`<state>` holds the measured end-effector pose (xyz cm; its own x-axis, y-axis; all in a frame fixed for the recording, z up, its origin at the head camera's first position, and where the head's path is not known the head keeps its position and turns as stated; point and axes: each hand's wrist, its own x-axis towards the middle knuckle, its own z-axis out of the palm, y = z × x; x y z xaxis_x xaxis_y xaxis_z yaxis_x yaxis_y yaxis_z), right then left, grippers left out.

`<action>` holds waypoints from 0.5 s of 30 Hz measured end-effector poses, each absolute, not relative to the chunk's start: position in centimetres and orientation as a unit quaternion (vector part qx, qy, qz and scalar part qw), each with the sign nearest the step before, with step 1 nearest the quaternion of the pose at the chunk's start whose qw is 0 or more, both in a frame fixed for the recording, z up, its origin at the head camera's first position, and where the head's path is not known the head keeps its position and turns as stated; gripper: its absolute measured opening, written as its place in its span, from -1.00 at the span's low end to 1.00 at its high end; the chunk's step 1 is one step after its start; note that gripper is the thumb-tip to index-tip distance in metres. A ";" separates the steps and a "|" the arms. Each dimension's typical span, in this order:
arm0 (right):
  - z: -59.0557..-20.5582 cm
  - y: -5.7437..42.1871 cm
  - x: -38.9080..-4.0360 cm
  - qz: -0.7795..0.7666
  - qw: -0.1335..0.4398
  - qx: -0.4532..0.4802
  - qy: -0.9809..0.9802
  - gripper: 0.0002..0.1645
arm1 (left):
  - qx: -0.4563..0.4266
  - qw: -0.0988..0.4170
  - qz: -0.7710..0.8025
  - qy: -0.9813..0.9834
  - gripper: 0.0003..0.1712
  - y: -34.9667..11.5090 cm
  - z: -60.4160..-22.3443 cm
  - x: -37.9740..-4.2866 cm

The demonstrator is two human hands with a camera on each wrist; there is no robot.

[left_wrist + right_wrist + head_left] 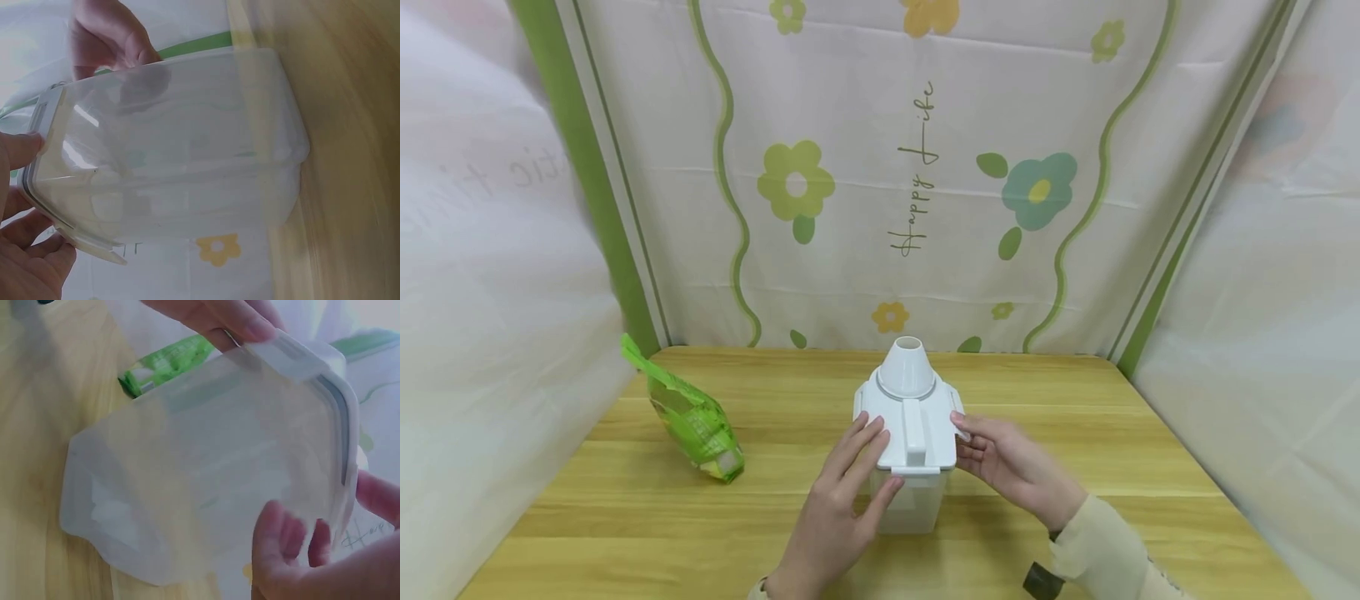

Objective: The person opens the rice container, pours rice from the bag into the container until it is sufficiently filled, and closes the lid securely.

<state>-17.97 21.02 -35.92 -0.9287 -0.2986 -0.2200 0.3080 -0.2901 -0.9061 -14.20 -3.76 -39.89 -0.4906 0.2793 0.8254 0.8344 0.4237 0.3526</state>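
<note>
A translucent plastic storage container stands upright on the table, its white lid on top. The lid carries a white cone-shaped spout and a raised bar-like handle. My left hand holds the lid's front left corner, thumb at the front edge. In the left wrist view its bent fingers lie by an outward-tilted side latch. On the right side, my right hand grips the lid's edge at another latch, thumb above and fingers below. The container's walls look see-through.
A bright green plastic bag lies at the table's left, its twisted end pointing up and back. The wooden tabletop runs back to a flower-printed curtain, with fabric walls on both sides. A dark device sits at the right wrist.
</note>
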 end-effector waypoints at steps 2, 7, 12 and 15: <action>-36.1 20.5 -17.3 -0.789 0.169 -0.012 0.590 -0.64 | -0.362 0.352 -0.395 -0.767 -0.45 -3.8 -39.9 -14.2; -35.9 18.9 -15.4 -0.760 0.112 -0.023 0.640 -0.42 | -0.365 0.359 -0.393 -0.763 -0.45 -3.9 -39.9 -14.4; -35.8 17.7 -14.2 -0.745 0.065 -0.005 0.664 -0.38 | -0.369 0.361 -0.393 -0.761 -0.46 -3.9 -40.0 -14.5; -36.2 17.4 -13.6 -0.748 0.042 0.001 0.662 -0.42 | -0.371 0.359 -0.393 -0.761 -0.46 -3.9 -40.1 -14.5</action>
